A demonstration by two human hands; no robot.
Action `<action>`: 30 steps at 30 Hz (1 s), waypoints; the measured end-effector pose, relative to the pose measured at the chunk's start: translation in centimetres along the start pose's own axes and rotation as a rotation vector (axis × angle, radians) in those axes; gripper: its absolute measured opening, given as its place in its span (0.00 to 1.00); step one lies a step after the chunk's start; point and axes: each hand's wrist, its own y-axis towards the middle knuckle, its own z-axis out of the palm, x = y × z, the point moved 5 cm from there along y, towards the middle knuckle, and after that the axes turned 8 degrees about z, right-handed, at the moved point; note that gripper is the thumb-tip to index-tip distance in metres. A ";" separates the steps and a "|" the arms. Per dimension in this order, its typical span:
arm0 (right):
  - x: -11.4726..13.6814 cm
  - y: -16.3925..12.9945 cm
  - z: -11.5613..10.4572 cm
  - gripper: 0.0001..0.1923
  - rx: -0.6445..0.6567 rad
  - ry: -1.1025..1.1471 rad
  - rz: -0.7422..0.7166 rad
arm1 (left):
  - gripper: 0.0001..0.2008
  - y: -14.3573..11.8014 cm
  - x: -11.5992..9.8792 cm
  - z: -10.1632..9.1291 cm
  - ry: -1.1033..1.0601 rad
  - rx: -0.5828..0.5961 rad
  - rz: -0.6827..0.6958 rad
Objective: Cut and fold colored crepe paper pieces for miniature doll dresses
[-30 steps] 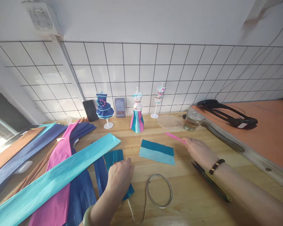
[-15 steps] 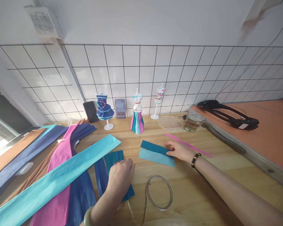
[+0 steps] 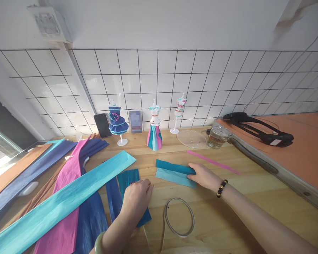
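My right hand (image 3: 203,175) pinches the right end of a dark teal paper strip (image 3: 172,165). That strip partly overlaps a light blue paper strip (image 3: 171,175) lying on the wooden table. Fingers curled, my left hand (image 3: 136,195) sits over a second dark teal paper piece (image 3: 129,177); its fingertips are turned away, so whatever they may hold is hidden. A blue paper strip (image 3: 113,197) lies just left of that hand. Beyond my right hand is a narrow pink paper strip (image 3: 212,161).
Long turquoise (image 3: 69,195) and pink paper sheets (image 3: 66,176) cover the left side. Three small mannequins (image 3: 154,130) stand along the wall, near a glass of liquid (image 3: 219,136) and a clear round plate (image 3: 192,138). A coiled cord (image 3: 193,215) lies in front.
My right hand has moved slightly nearer, and the dark teal strip has shifted toward me, covering more of the light blue strip. My left hand has barely moved.
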 end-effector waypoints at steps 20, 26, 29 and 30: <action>2.2 -2.2 -0.8 0.12 0.257 0.295 -0.040 | 0.18 0.0 -0.3 -0.3 -0.160 -0.216 0.149; 6.4 -6.0 -1.9 0.11 0.150 0.261 -0.229 | 0.30 -0.5 -1.9 0.6 -0.199 -0.192 0.423; 7.9 -7.6 -2.3 0.12 0.079 0.231 -0.272 | 0.28 -0.8 -2.8 0.1 -0.263 -0.119 0.504; 8.1 -7.8 -2.4 0.12 0.069 0.223 -0.277 | 0.27 -0.9 -3.0 -0.1 -0.294 -0.076 0.513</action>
